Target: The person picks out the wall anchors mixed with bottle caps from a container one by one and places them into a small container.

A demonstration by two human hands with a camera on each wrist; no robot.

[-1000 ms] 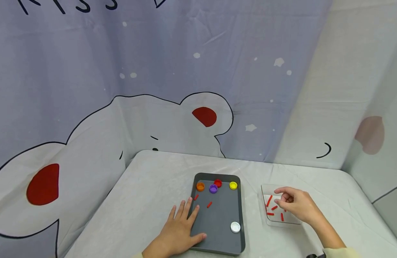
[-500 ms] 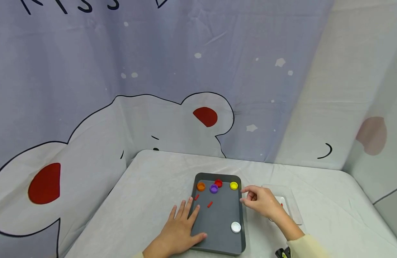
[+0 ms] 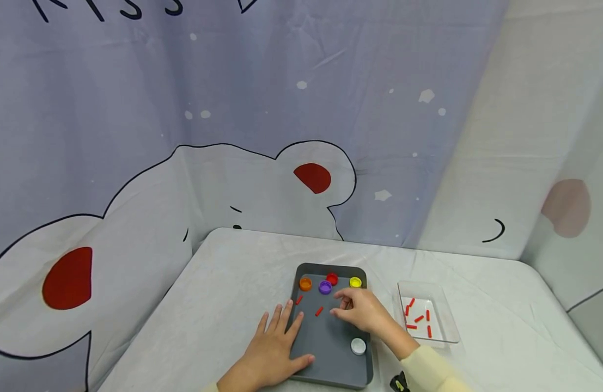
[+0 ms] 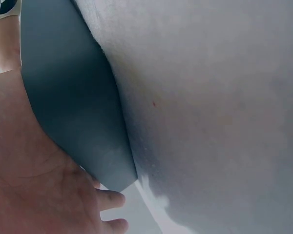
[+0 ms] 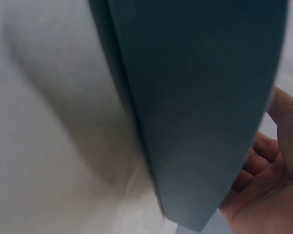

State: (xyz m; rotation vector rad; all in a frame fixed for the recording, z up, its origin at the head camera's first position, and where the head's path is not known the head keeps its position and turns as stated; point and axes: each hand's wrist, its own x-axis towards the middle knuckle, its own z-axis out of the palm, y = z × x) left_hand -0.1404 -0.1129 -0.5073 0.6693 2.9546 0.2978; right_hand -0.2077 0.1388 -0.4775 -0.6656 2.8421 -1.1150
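Note:
My left hand (image 3: 268,353) lies with straight, spread fingers over the left rim of a dark grey tray (image 3: 330,365); in the left wrist view its palm (image 4: 29,161) is beside the tray's side wall (image 4: 83,102). Over the tray's middle right is my right hand (image 3: 362,311), thumb and forefinger bent and apart, nothing visible between them. One short red stick (image 3: 319,311) lies in the tray just left of those fingertips. Another red stick (image 3: 299,300) is farther left, near the rim. In the right wrist view, the tray wall (image 5: 200,112) partly hides the right fingers.
Small round orange (image 3: 305,283), purple (image 3: 324,287), red (image 3: 332,279) and yellow (image 3: 355,282) cups sit at the tray's far end. A white lid-like disc (image 3: 358,346) is near its right side. Right of the tray stands a clear box (image 3: 448,321) holding several red sticks (image 3: 419,318).
My right hand has moved left from above the clear box to over the tray, uncovering the red sticks in the box. The left hand has stayed in place.

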